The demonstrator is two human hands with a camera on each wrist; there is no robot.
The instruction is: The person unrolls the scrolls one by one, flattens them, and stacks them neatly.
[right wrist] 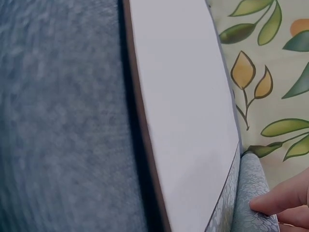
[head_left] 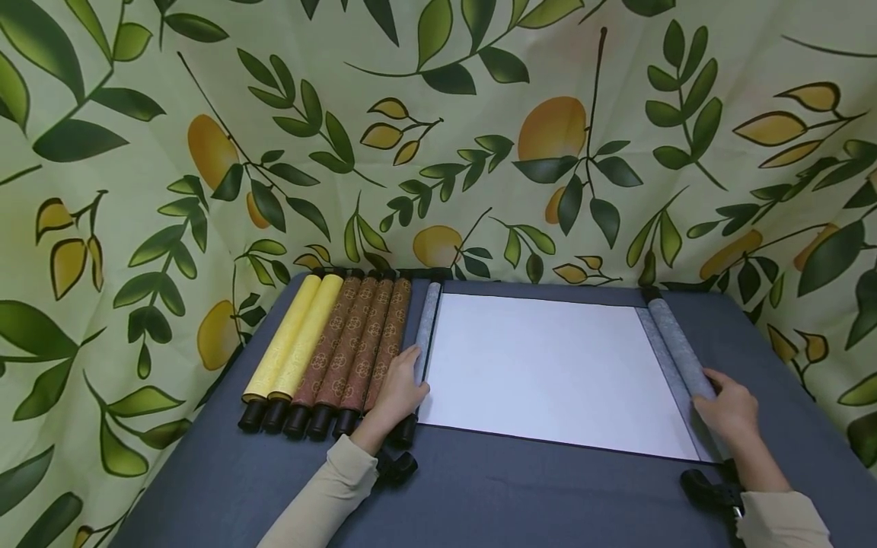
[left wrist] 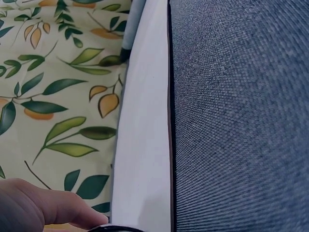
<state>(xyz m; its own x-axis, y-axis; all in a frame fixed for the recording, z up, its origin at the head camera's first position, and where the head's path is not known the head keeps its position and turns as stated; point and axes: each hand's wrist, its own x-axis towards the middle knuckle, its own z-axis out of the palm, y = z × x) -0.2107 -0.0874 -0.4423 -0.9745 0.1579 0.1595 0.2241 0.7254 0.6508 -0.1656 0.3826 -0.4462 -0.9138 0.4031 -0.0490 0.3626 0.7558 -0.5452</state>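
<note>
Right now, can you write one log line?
left hand: holding left grey roll | right hand: holding right grey roll | white sheet: spread between them

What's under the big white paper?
Blue cloth shows along the near edge of the white paper, but the paper covers whatever lies directly beneath, so I can't tell.

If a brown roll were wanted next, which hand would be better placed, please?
Probably the left hand: it is close beside the brown rolls, whereas the right hand is across the white sheet; both hold grey rolls.
</note>
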